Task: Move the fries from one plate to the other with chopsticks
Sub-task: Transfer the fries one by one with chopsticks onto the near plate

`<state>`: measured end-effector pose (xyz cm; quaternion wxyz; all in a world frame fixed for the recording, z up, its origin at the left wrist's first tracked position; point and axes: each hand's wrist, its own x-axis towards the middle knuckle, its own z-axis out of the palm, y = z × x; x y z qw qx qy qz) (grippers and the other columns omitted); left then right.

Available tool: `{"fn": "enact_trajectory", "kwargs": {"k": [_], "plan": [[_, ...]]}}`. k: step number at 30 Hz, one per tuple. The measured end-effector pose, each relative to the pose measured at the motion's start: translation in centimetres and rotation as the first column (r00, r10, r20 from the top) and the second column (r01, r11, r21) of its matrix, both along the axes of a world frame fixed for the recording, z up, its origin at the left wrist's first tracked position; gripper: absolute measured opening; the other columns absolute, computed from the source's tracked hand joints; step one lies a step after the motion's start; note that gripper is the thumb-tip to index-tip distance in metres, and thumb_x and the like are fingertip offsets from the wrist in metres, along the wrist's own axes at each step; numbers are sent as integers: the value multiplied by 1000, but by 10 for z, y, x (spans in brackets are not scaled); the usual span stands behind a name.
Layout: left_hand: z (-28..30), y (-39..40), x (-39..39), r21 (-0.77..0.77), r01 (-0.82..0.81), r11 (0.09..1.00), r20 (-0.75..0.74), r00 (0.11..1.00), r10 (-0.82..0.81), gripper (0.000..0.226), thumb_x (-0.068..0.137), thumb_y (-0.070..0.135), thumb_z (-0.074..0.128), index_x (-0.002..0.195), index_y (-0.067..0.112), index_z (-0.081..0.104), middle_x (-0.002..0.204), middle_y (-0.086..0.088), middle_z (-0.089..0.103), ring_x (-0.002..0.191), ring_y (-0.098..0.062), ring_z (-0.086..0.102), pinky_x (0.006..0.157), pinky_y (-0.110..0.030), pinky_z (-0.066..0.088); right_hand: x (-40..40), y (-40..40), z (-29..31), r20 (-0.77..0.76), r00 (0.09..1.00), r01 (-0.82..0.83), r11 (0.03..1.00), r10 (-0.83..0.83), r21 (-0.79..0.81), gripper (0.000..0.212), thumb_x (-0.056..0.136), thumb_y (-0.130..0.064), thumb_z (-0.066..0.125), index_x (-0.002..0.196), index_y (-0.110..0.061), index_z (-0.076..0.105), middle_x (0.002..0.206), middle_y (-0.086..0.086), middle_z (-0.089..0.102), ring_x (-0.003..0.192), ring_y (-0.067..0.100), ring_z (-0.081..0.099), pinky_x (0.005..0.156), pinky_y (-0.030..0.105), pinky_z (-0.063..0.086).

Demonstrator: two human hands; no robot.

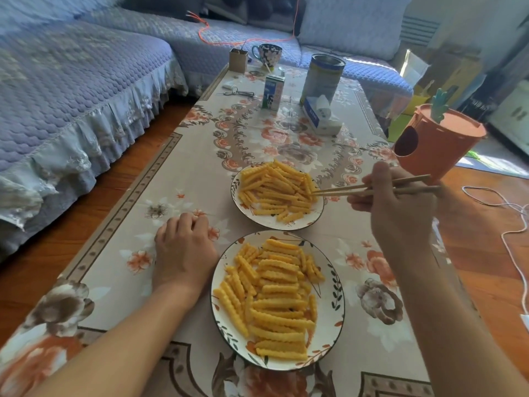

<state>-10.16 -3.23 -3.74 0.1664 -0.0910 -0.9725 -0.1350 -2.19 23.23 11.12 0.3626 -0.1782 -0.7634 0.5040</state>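
Two plates of crinkle-cut fries are set on the desk (pixel 177 173), one behind the other and close together, their rims nearly touching. The far plate (pixel 316 216) is heaped mainly toward its back and right side, with bare rim left at the front. The near plate (pixel 337 299) is covered almost across, a strip of rim being left bare on the right. A pair of chopsticks (pixel 372 188) is gripped by the right hand (pixel 400 213), whose fingers are curled round the sticks; the tips are brought nearly together at the right edge of the far fries (pixel 274 187), where they touch the pile. Whether a fry is pinched cannot be told. The near fries (pixel 274 302) are untouched. The left hand (pixel 184 247) is rested on the cloth just left of the near plate, knuckles up, fingers loosely curled, nothing held. Open cloth is left to the left of both plates up to the desk's edge. Farther back a milk carton (pixel 273 93), a tin (pixel 323 77), a tissue pack (pixel 322 116) and a mug (pixel 267 54) are stood. An orange bin (pixel 435 141) is placed beyond the right edge.
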Motion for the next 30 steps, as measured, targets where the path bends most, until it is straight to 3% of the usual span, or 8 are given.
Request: {"fn": "enact_trajectory", "kwargs": {"k": [4, 11, 14, 16, 20, 23, 27, 30], "plan": [[0, 1, 0, -4, 0, 1000, 15, 1000, 0, 22, 79, 7, 63, 101, 10, 65, 102, -14, 61, 95, -36, 53, 88, -50, 45, -19, -5, -13, -56, 998, 43, 992, -37, 121, 35, 105, -37, 56, 72, -31, 64, 62, -4, 70, 53, 15, 71, 58, 45, 63], [1, 1, -2, -6, -4, 1000, 9, 1000, 4, 22, 80, 8, 62, 101, 9, 65, 102, -15, 61, 95, -37, 54, 86, -50, 44, -32, -5, -26, -32, 999, 31, 979, -25, 199, 42, 103, -54, 47, 69, -38, 65, 60, -4, 69, 56, 20, 71, 63, 53, 60], [2, 1, -1, -1, -7, 1000, 24, 1000, 7, 22, 81, 9, 60, 102, 9, 65, 103, -16, 61, 97, -37, 53, 87, -50, 43, -21, -7, -15, -65, 995, 89, 988, -81, 130, 38, 106, -41, 49, 74, -31, 66, 62, -2, 69, 51, 15, 71, 57, 49, 61], [3, 1, 0, 6, -2, 1000, 29, 1000, 2, 21, 81, 9, 60, 102, 9, 66, 104, -16, 61, 97, -37, 53, 89, -50, 43, -5, -7, -4, -61, 996, 72, 997, -71, 13, 40, 107, -39, 50, 79, -17, 67, 64, 7, 70, 52, 19, 71, 56, 44, 63], [5, 0, 1, 7, 2, 1000, 28, 1000, -2, 22, 83, 9, 57, 102, 8, 66, 104, -17, 61, 97, -38, 53, 89, -50, 43, 34, -10, 19, 17, 991, -126, 971, 132, -202, 45, 106, -37, 50, 79, -5, 67, 61, 13, 70, 55, 32, 72, 54, 39, 63], [7, 0, 1, 18, 6, 1000, 22, 1000, -6, 28, 82, 14, 47, 102, 7, 66, 103, -18, 61, 97, -39, 54, 89, -50, 43, 59, -15, 26, 121, 959, -235, 958, 256, -167, 45, 105, -32, 50, 79, 1, 67, 59, 19, 68, 53, 38, 71, 52, 42, 62], [6, 0, 2, 17, 1, 1000, 44, 999, -1, 23, 83, 9, 58, 105, 6, 66, 106, -19, 61, 100, -40, 53, 91, -51, 43, 78, -19, 25, 211, 928, -291, 951, 307, -102, 43, 104, -29, 51, 78, 1, 67, 59, 20, 67, 52, 35, 70, 52, 41, 62], [6, 0, 1, 12, 2, 1000, 41, 999, -3, 22, 84, 8, 59, 105, 7, 66, 107, -19, 61, 99, -40, 54, 90, -51, 44, 81, -15, 27, 193, 935, -283, 954, 297, -96, 41, 98, -34, 56, 79, 0, 68, 59, 20, 67, 50, 36, 68, 51, 44, 60]]}}
